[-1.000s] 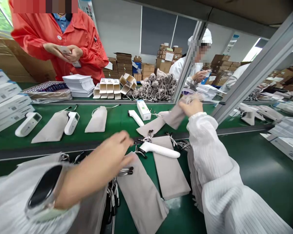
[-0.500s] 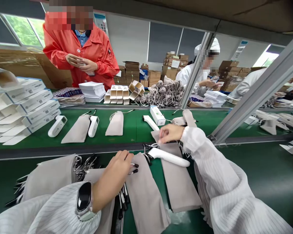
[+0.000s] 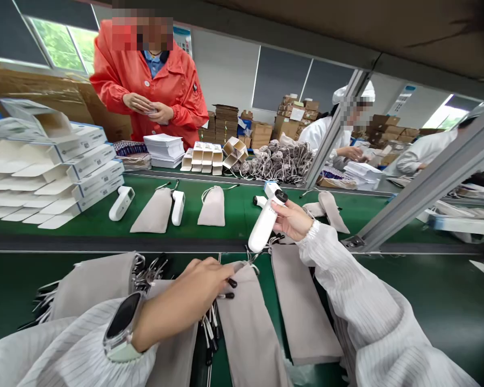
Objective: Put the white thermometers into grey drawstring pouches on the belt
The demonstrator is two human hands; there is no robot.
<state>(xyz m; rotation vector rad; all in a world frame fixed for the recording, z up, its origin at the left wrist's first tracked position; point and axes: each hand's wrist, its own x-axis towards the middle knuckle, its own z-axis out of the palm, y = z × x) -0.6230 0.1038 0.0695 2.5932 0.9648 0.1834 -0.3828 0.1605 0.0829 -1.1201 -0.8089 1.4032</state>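
Observation:
My right hand (image 3: 292, 220) grips a white forehead thermometer (image 3: 261, 230) and holds it up, tilted, with its black-rimmed head at the top. Below it, my left hand (image 3: 204, 279) is closed on the mouth end of a grey drawstring pouch (image 3: 250, 322); its fingertips are partly hidden. Black-tipped cord ends stick out beside those fingers. Another flat grey pouch (image 3: 304, 306) lies to the right, under my right forearm. At the left, a stack of pouches (image 3: 92, 285) rests with its cords bunched.
Across the green belt lie filled-looking pouches (image 3: 153, 212), thermometers (image 3: 121, 203) and a small white box (image 3: 271, 188). Flattened white cartons (image 3: 76, 177) are piled at left. A slanted metal post (image 3: 423, 183) stands at right. A co-worker in red (image 3: 153, 91) stands opposite.
My right hand has picked up the thermometer that lay across the right pouch and raised it upright. My left hand stays at the middle pouch's mouth. The view has shifted slightly.

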